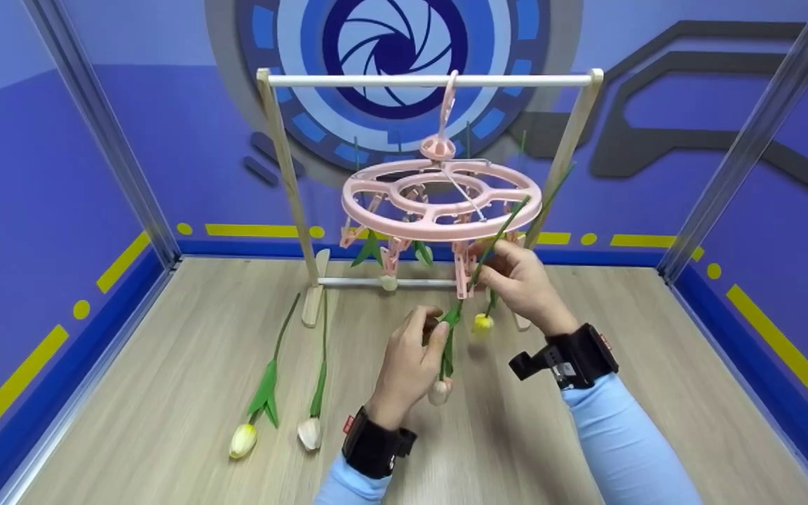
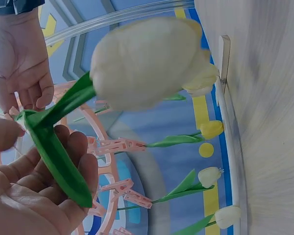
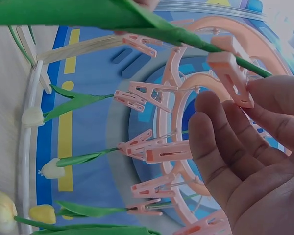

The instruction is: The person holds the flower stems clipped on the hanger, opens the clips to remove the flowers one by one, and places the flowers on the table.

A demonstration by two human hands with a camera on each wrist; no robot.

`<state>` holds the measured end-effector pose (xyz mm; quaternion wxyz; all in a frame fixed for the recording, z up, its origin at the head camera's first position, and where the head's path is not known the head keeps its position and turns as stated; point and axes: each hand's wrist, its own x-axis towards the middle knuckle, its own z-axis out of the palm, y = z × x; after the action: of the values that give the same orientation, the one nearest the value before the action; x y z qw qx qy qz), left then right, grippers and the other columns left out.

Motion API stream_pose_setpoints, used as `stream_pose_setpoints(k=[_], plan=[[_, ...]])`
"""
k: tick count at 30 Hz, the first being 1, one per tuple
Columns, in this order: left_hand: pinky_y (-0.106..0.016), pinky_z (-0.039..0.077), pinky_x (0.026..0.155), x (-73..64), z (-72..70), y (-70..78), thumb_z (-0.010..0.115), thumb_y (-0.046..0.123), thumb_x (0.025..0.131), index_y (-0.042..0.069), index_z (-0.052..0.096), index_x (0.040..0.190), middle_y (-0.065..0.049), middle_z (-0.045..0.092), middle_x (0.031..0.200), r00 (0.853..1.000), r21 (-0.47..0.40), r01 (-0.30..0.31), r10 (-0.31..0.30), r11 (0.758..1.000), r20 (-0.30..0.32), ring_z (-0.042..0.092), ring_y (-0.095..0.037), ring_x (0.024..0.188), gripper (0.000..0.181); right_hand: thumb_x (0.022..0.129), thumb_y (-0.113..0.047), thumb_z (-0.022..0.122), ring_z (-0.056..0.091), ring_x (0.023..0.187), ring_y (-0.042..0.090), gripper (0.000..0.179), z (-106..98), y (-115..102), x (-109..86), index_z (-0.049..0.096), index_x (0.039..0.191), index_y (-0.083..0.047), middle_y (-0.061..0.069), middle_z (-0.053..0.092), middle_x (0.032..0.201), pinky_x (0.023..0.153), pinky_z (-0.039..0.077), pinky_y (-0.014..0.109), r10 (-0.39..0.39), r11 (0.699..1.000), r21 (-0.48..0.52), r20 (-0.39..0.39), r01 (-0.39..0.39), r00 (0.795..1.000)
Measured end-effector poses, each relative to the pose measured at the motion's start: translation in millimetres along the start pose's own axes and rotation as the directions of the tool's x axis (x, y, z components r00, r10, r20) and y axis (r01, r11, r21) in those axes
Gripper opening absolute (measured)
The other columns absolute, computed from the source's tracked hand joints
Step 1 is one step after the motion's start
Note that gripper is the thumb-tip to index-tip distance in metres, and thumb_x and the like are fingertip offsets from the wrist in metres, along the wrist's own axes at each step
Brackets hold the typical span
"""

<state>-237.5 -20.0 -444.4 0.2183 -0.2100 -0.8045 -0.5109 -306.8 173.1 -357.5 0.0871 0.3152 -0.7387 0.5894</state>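
A white artificial tulip (image 1: 439,391) hangs bloom-down in my left hand (image 1: 411,361), whose thumb and fingers hold the stem by the green leaves. In the left wrist view its pale bloom (image 2: 144,63) looms close and blurred. My right hand (image 1: 527,287) is at the near right side of the round pink clip hanger (image 1: 404,230). There it pinches the end of a pink clothespin (image 3: 230,68), and the tulip's stem passes through that clip in the right wrist view. Other clips hold tulips upside down, among them a yellow tulip (image 1: 482,324).
A wooden stand with a white top rod (image 1: 362,81) carries the hanger by its hook. On the tabletop to the left lie a yellow-white tulip (image 1: 243,440) and a white tulip (image 1: 309,433). Blue printed panels (image 1: 46,210) wall in the table at the back and sides.
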Motion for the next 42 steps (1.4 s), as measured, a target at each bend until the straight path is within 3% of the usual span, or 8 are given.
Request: stream_pose_setpoints(k=[4,10,15,20,25,32,38,42], plan=[[-0.037,0.056,0.082,-0.7,0.6,-1.3,0.064,0.029,0.104,0.005,0.06,0.118,-0.008,0.067,0.106,1.0,-0.005,-0.004,0.004,1.0,0.005,0.066,-0.02,0.095,0.028,0.096,0.011,0.056,0.069,0.077,0.012,0.02,0.9,0.3,-0.6,0.062,0.114,0.016,0.027,0.067,0.1,0.07,0.06,0.027,-0.02,1.0,-0.01,0.011,0.02,1.0],[-0.036,0.055,0.08,-1.8,2.9,-4.8,0.077,0.027,0.095,0.006,0.058,0.114,-0.006,0.065,0.103,0.998,0.061,-0.043,0.046,0.997,-0.036,0.064,-0.019,0.092,0.034,0.097,0.01,0.06,0.068,0.075,0.015,0.018,2.4,1.8,-2.3,0.061,0.114,0.015,0.022,0.067,0.096,0.069,0.058,0.026,-0.05,0.999,-0.011,0.034,0.051,0.998],[-0.039,0.057,0.083,-2.2,2.2,-3.6,0.076,0.016,0.095,0.005,0.059,0.113,-0.007,0.065,0.103,0.999,0.061,-0.018,0.02,0.998,-0.042,0.067,-0.02,0.094,0.027,0.097,0.009,0.061,0.069,0.076,0.014,0.018,5.2,1.8,-2.4,0.06,0.115,0.015,0.013,0.066,0.095,0.068,0.057,0.024,-0.066,0.997,0.028,0.041,0.065,0.997],[-0.041,0.058,0.084,-1.3,2.1,-3.1,0.075,0.009,0.095,0.004,0.063,0.111,-0.008,0.066,0.105,0.999,0.079,-0.02,0.023,0.997,-0.042,0.067,-0.022,0.096,0.02,0.097,0.01,0.062,0.068,0.076,0.015,0.018,5.9,2.8,-1.8,0.061,0.114,0.015,0.012,0.066,0.094,0.067,0.057,0.024,-0.086,0.996,0.023,0.049,0.085,0.995],[-0.04,0.058,0.082,0.2,2.2,-4.7,0.075,0.006,0.094,0.005,0.067,0.109,-0.007,0.066,0.104,0.997,0.1,-0.034,0.041,0.994,-0.061,0.067,-0.02,0.094,0.017,0.098,0.008,0.062,0.067,0.078,0.013,0.02,4.6,0.2,-0.7,0.061,0.117,0.014,0.017,0.066,0.096,0.07,0.058,0.025,-0.042,0.999,-0.028,0.051,0.044,0.998],[-0.037,0.059,0.08,0.6,1.1,-3.8,0.073,0.003,0.095,0.003,0.068,0.109,-0.007,0.067,0.102,0.998,0.081,-0.039,0.044,0.996,-0.055,0.067,-0.018,0.092,0.014,0.103,0.002,0.056,0.071,0.088,0.015,0.027,-0.1,-3.1,3.5,0.058,0.128,0.013,0.03,0.064,0.117,0.078,0.061,0.034,0.012,0.998,-0.056,0.12,-0.005,0.993],[-0.034,0.058,0.079,0.0,0.7,-4.4,0.072,0.001,0.095,0.002,0.068,0.109,-0.009,0.068,0.102,0.998,0.069,-0.04,0.043,0.997,-0.043,0.068,-0.018,0.091,0.014,0.105,0.0,0.053,0.072,0.084,0.01,0.031,-2.1,-4.3,6.3,0.056,0.133,0.013,0.031,0.068,0.107,0.074,0.058,0.025,0.019,0.999,-0.05,0.196,-0.009,0.98],[-0.036,0.059,0.081,-0.2,0.5,-4.3,0.072,0.0,0.095,0.001,0.068,0.11,-0.01,0.069,0.103,0.998,0.07,-0.052,0.055,0.996,-0.041,0.069,-0.021,0.094,0.016,0.105,-0.002,0.053,0.071,0.081,0.013,0.034,-1.5,-4.8,7.3,0.055,0.136,0.012,0.028,0.069,0.099,0.076,0.059,0.029,0.048,0.999,-0.007,0.233,-0.048,0.971]])
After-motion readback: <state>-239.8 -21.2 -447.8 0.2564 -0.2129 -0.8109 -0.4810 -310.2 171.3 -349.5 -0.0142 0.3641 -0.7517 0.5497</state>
